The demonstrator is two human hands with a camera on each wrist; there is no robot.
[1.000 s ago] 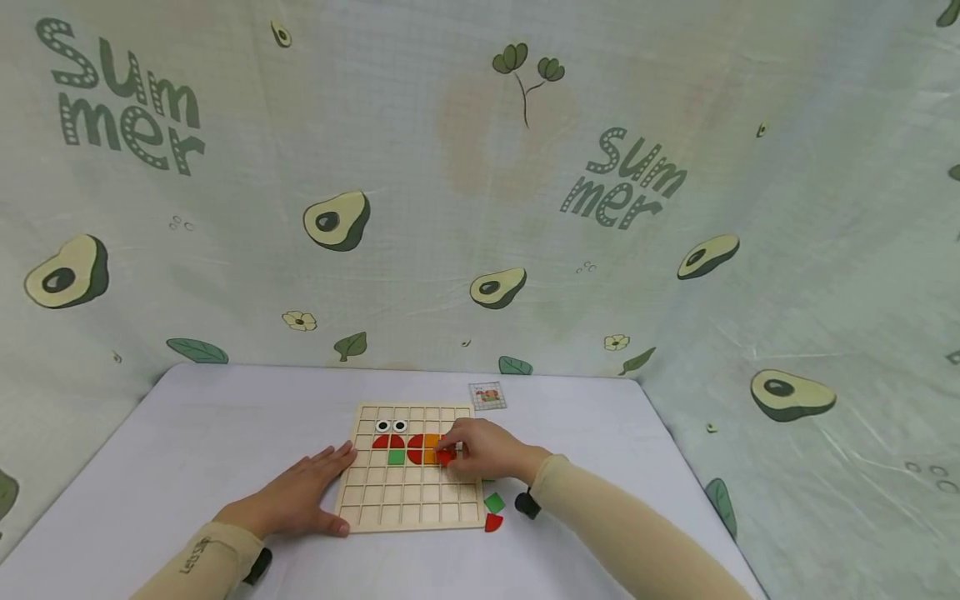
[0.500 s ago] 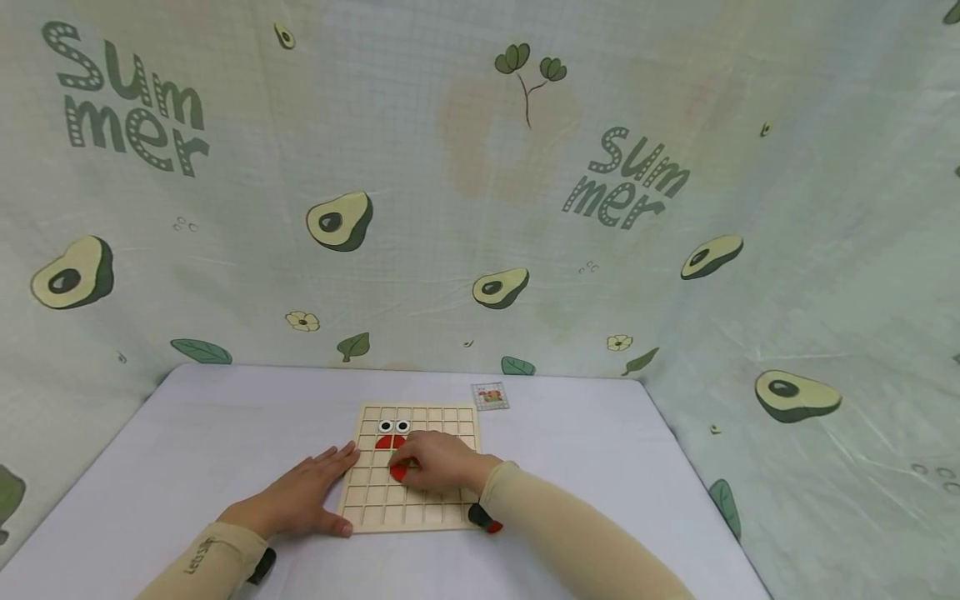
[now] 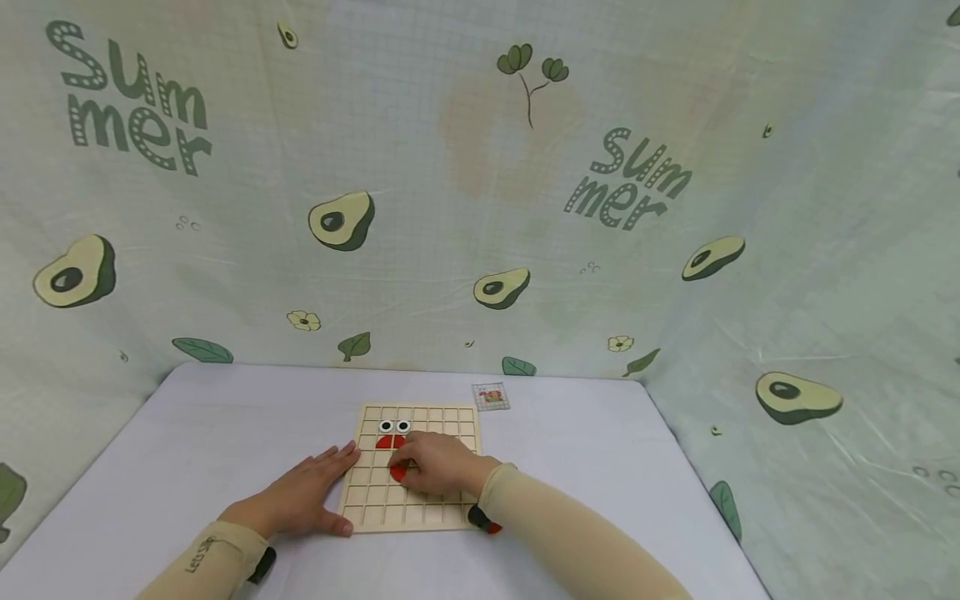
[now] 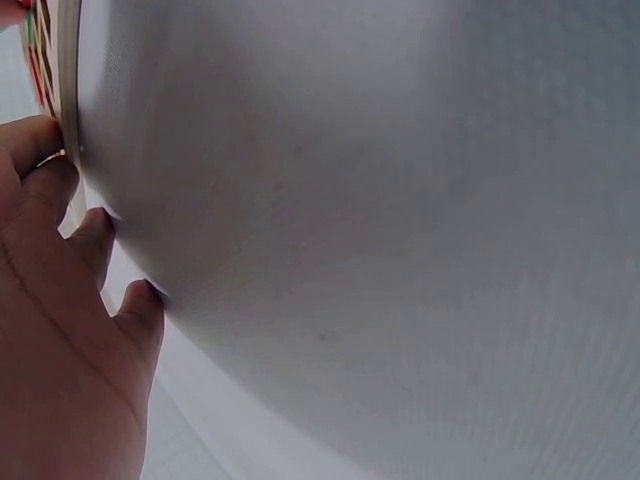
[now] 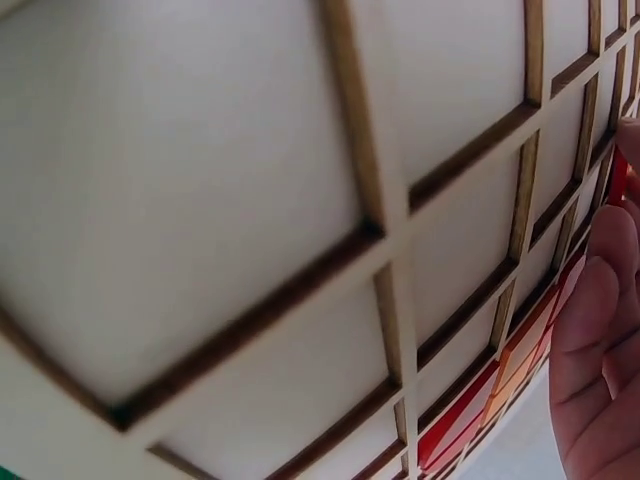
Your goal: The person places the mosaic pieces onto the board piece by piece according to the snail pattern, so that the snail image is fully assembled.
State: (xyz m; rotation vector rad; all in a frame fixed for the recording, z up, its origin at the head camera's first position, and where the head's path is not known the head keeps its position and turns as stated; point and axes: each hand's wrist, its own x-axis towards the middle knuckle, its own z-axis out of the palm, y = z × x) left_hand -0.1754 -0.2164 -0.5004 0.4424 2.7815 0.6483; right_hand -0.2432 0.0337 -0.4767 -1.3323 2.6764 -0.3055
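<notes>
A wooden grid board [image 3: 375,518] lies on the table. My right hand [image 3: 442,465] is over its middle and pinches a red quarter-round tile [image 3: 398,473] at a cell below two red tiles [image 3: 384,442]. In the right wrist view, the fingers [image 5: 585,310] hold that red tile [image 5: 618,180] at the far right edge. Two round eye tiles [image 3: 394,426] sit above the red pair. My left hand [image 3: 296,497] lies with spread fingers against the board's left edge; the left wrist view shows its fingertips [image 4: 95,235] there. The right hand covers other tiles in the head view.
A small picture card [image 3: 491,397] lies behind the board's right corner. A loose red tile [image 3: 494,527] shows partly beside the black wrist device [image 3: 477,517]. Orange tiles [image 5: 520,355] and red tiles [image 5: 458,425] sit in cells in the right wrist view. A printed cloth [image 3: 420,250] hangs behind.
My right hand has moved left across the board, from the orange and red tiles to below the red pair, and has barely moved in the last half second. The left hand stays put.
</notes>
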